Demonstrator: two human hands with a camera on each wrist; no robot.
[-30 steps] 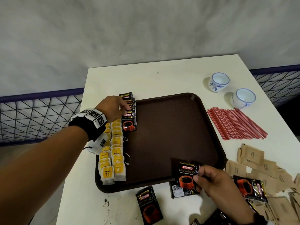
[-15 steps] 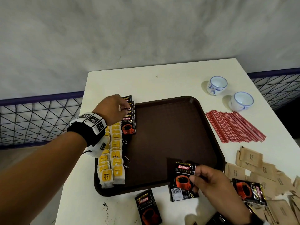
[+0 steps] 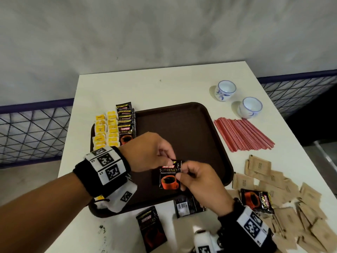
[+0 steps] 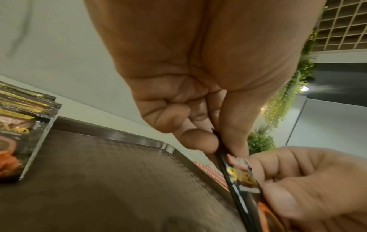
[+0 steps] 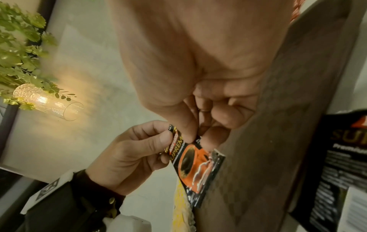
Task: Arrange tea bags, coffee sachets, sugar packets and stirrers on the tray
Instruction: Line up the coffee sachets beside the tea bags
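Both hands meet above the near middle of the brown tray (image 3: 191, 128), and both hold one coffee sachet (image 3: 169, 177) in the air over the tray floor. The left hand (image 3: 145, 154) pinches its top edge between thumb and curled fingers (image 4: 198, 141), and the right hand (image 3: 198, 181) pinches its right side, also with thumb and bent fingers (image 5: 216, 135). On the left edge of the tray lie two rows of yellow tea bags (image 3: 105, 130), and just beside them a row of overlapping coffee sachets (image 3: 126, 123) whose far end passes over the tray rim. The middle and right part of the tray floor is free, up to the far and right rims. On the white bench (image 3: 164, 88), right of the tray, lie the red stirrers (image 3: 242, 136), with two white cups (image 3: 237, 98) behind them near the right edge of the bench. The brown sugar packets (image 3: 284, 198) are scattered at the near right, with one sachet lying among them. More loose sachets (image 3: 151, 229) lie on the bench in front of the near rim. Half a second ago the left hand was on the row of sachets at the far left corner; it has now come to the middle, and the right hand has lifted the sachet from the near rim to meet it.
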